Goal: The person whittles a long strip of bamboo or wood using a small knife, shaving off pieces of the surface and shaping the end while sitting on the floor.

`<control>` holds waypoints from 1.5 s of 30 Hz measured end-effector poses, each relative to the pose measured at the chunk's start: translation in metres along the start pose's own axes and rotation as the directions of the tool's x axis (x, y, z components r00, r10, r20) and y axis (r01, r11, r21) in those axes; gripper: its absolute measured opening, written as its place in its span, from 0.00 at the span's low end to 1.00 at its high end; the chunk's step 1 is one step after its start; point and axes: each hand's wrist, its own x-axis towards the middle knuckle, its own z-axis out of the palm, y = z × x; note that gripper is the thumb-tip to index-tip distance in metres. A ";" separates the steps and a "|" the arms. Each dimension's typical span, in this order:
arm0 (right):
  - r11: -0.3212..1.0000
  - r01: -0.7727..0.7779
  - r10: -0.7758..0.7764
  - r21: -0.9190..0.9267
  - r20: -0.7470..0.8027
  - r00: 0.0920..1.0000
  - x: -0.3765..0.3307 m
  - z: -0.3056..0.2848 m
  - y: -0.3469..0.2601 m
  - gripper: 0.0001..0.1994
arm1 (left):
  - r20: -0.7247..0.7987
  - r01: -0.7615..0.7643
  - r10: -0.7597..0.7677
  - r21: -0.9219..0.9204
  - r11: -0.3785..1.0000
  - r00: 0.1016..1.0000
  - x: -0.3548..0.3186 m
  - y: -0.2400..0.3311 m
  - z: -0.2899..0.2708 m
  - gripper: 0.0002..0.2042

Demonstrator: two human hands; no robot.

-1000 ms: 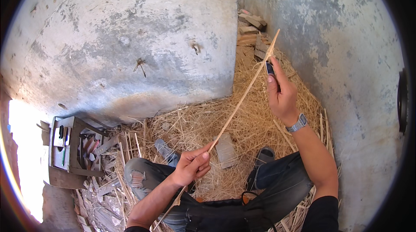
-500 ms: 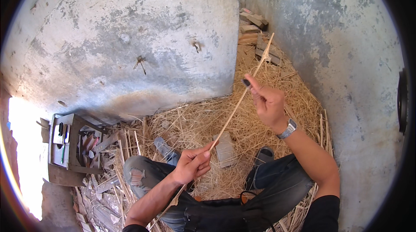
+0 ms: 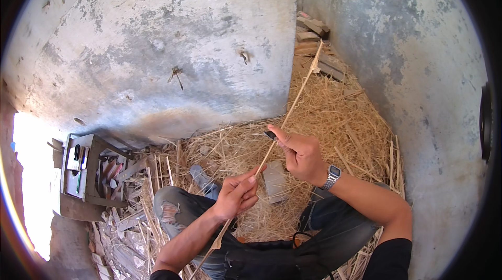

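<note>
A long, thin, pale stick [image 3: 297, 101], knobbly near both ends, slants up from my lap toward the far corner. My left hand [image 3: 236, 196] pinches it near the middle, thumb on top. Further up, my right hand [image 3: 304, 155], with a metal watch [image 3: 333, 174] on its wrist, is closed round a small dark flat piece that looks like a blade [image 3: 270, 135]. The blade lies against the stick. Most of it is hidden in my fingers. Fine curls stand along the stick above it.
Pale shavings [image 3: 340, 118] cover the floor around my bent legs. A flat grey block [image 3: 275, 181] lies between my feet. Wooden pieces [image 3: 312, 25] are stacked in the far corner. A small wooden stand [image 3: 93, 183] with small items is at left. Walls [image 3: 209, 60] rise ahead and right.
My right hand has come down along the stick toward my left hand, bringing the dark blade closer. My left hand keeps its hold in nearly the same place.
</note>
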 end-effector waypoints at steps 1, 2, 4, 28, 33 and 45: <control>1.000 0.003 -0.003 -0.006 0.009 1.000 0.000 0.000 -0.002 0.27 | 0.003 -0.004 0.004 0.000 1.000 1.000 0.000 0.000 0.000 0.22; 1.000 0.005 -0.005 -0.012 0.019 1.000 0.000 0.001 -0.003 0.27 | -0.005 -0.006 0.006 -0.002 1.000 1.000 0.001 0.000 0.000 0.22; 0.999 -0.031 0.028 0.041 0.071 0.997 -0.011 0.009 -0.014 0.29 | -0.004 -0.014 0.014 -0.018 1.000 1.000 0.005 -0.002 0.000 0.21; 0.887 -0.414 0.447 0.207 -0.150 0.882 0.036 -0.085 0.043 0.13 | 0.176 0.056 -0.143 0.427 0.903 0.974 -0.009 0.001 -0.009 0.29; 0.956 -0.287 0.266 -0.064 -0.226 0.937 0.038 -0.089 0.050 0.15 | 0.166 -0.121 0.040 0.515 0.848 0.985 -0.006 -0.011 -0.010 0.30; 0.984 0.064 -0.053 -0.166 0.069 0.996 0.008 -0.033 0.026 0.25 | -0.017 -0.033 0.046 0.454 0.891 0.999 0.001 -0.005 -0.001 0.27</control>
